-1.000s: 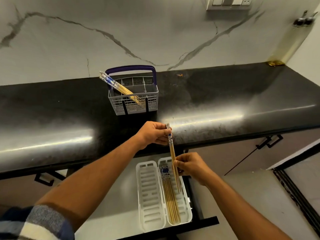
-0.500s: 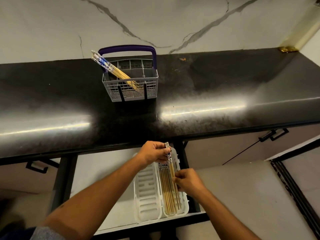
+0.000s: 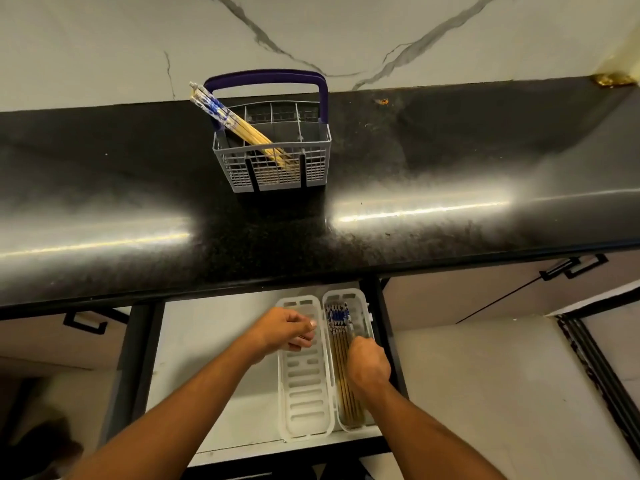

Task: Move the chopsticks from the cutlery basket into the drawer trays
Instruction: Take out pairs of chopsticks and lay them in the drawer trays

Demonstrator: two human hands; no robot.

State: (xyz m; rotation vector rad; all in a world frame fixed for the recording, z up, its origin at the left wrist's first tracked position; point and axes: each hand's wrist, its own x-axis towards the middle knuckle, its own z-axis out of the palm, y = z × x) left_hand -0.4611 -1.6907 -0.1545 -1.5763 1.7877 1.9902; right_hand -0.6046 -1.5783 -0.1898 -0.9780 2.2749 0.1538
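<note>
I see both bare forearms reaching from the near edge toward the far side, converging near the middle. My left hand (image 3: 289,329) is loosely curled, knuckles up, fingers (image 3: 306,336) bent inward with nothing visible in them. My right hand (image 3: 367,363) sits just right of it, slightly nearer, palm down, fingers tucked under out of sight.

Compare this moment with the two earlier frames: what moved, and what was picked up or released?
Both hands came down from counter height into the drawer. The pair of chopsticks they held now lies with the others in the right tray. The left hand has let go and hovers over the left tray; the right hand rests on the chopsticks. The cutlery basket and its remaining chopsticks stayed put.
</note>
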